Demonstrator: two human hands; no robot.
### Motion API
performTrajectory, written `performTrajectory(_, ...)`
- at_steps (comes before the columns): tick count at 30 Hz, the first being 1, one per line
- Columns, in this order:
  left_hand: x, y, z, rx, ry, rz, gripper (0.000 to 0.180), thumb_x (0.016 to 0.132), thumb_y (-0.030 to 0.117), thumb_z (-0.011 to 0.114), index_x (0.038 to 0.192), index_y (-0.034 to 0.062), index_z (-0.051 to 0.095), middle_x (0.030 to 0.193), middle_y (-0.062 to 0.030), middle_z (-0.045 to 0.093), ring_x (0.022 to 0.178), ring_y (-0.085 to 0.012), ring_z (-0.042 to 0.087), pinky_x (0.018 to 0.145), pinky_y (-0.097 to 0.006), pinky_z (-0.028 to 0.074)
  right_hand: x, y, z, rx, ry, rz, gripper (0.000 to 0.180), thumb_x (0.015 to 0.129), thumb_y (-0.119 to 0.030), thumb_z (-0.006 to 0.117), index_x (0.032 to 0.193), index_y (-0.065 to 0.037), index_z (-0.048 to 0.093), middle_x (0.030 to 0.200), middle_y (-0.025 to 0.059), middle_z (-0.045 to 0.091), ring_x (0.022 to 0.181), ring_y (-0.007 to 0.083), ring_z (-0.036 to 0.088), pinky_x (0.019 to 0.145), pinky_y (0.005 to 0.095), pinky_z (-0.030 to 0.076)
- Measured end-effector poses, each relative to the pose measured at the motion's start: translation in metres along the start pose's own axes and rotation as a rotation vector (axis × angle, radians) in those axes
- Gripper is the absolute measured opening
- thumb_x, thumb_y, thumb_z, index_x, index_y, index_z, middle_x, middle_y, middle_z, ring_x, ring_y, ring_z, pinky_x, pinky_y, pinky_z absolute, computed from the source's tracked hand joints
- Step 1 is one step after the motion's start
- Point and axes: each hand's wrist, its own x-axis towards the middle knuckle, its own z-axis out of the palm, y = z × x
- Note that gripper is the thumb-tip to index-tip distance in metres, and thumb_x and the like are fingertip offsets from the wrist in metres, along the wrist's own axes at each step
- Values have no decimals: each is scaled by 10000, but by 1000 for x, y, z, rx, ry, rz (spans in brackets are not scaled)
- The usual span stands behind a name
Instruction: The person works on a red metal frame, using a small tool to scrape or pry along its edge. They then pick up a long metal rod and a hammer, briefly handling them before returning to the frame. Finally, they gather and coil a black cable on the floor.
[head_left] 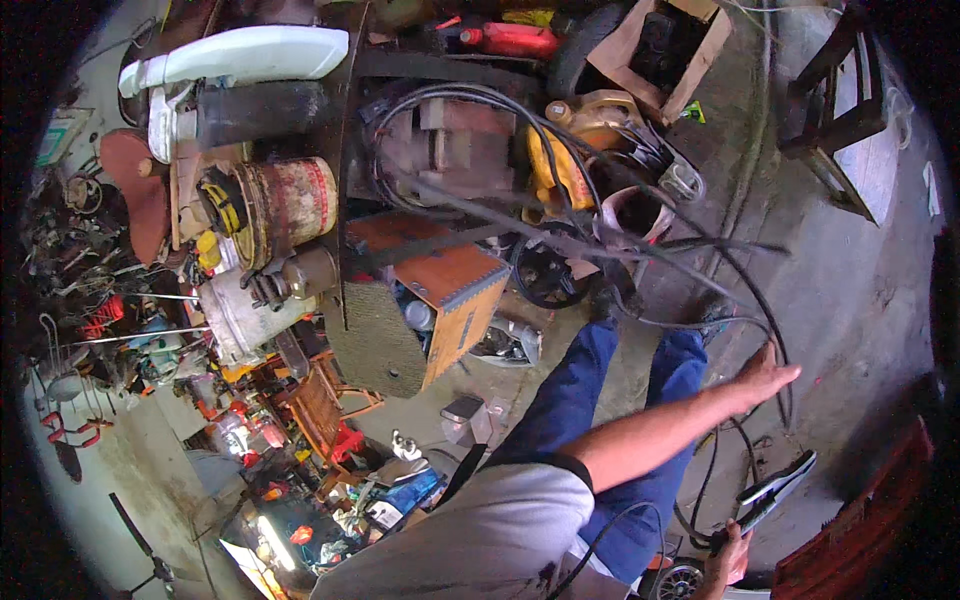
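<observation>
Reaching toward black cables (700,250), left hand (765,378) spread (right hand (728,562) gripping long dark tool (772,490)).

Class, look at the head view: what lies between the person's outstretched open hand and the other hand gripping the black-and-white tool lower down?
In the head view, black cable loops over bare concrete floor between the left hand and the right hand gripping the tool.

One bare forearm extends from the torso toward the right, wrist straight. Its hand (765,378) is open, palm down, fingers (787,374) together and stretched forward. Other hand (728,565) sits low near the bottom edge, fingers curled shut in a grip.
</observation>
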Motion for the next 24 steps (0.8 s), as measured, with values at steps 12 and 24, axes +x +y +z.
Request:
performTrajectory(12,34,178,-452,1247,1373,612,356,735,231,660,994,44,501,1047,-197,487,968,-376,479,833,-474,377,-1,22,58,433,-213,45,484,751,-92,584,1203,9,442,846,48,520,754,150,481,699,289,396)
performTrajectory(24,87,244,-572,1339,846,-262,596,798,493,556,1170,27,570,1288,-173,501,1210,-293,455,981,-358,338,-49,-29,97,383,-232,108,292,712,-64,567,998,-68,508,723,-18,475,617,109,437,566,272,369)
